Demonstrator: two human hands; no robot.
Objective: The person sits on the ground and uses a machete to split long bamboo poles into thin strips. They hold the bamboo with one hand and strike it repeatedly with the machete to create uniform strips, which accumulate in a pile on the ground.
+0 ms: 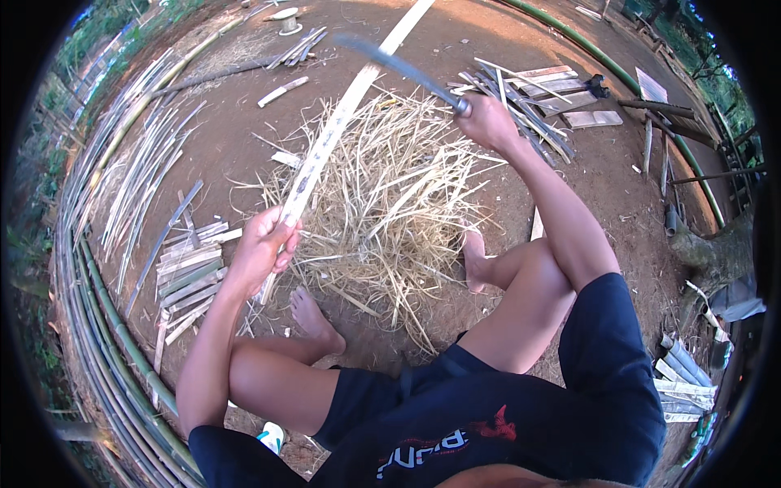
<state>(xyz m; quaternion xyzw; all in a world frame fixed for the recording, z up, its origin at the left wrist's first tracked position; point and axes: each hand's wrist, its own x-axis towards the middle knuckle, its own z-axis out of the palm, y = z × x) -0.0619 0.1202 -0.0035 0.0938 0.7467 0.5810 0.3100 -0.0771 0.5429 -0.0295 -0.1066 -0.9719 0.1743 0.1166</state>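
Observation:
My left hand (pixel 267 242) is closed around the lower part of a long pale bamboo strip (pixel 332 134), which slants up and away to the far edge of the view. Dark marks run along the strip's lower half. In my right hand (pixel 486 122) is the handle of a long knife (pixel 419 77). Its blade, smeared by motion, points left and lies across the strip's upper part; whether it touches the strip I cannot tell. Between my bare feet and beneath the strip spreads a heap of pale shavings (pixel 399 191).
Stacked split bamboo pieces (pixel 191 272) lie left of my feet. Thin strips (pixel 150 187) and long green poles (pixel 122 313) run along the left side. More slats and boards (pixel 561 89) lie at the far right. A tree trunk (pixel 716 252) stands at the right edge.

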